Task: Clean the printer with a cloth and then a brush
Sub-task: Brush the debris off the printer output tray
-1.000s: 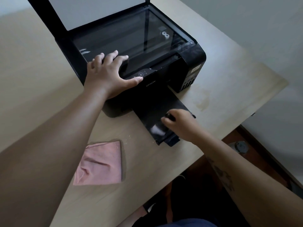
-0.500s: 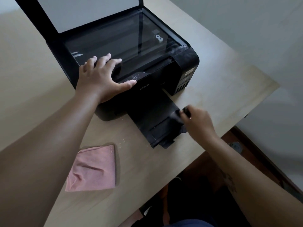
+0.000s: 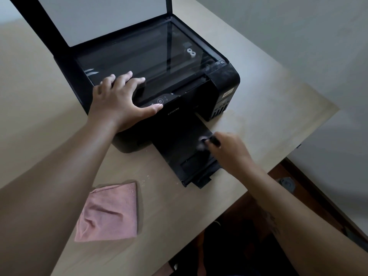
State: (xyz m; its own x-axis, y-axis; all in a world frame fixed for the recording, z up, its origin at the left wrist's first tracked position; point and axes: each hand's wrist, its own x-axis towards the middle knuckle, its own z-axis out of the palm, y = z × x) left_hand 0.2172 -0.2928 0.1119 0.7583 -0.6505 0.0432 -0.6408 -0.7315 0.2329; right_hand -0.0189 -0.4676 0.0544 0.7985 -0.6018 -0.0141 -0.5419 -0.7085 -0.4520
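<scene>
A black printer [image 3: 223, 80] stands on the wooden table [image 3: 268, 120] with its scanner lid [image 3: 103, 18] raised and the glass bare. Its black output tray [image 3: 183, 154] is pulled out toward me. My left hand [image 3: 119, 102] lies flat, fingers spread, on the printer's front left corner beside the control panel. My right hand [image 3: 229, 152] grips a small black brush [image 3: 213, 140]; its pale bristles are blurred and touch the tray's right side. A folded pink cloth [image 3: 109, 214] lies on the table to the front left, apart from both hands.
The table's front edge runs diagonally below the tray, and its right corner is beyond the printer. Dark floor and a brown skirting strip show under the edge at the right. Small crumbs lie between the cloth and the tray.
My right hand has swept the brush from the tray's near end up to its right side, closer to the printer body. The left hand has stayed pressed on the printer.
</scene>
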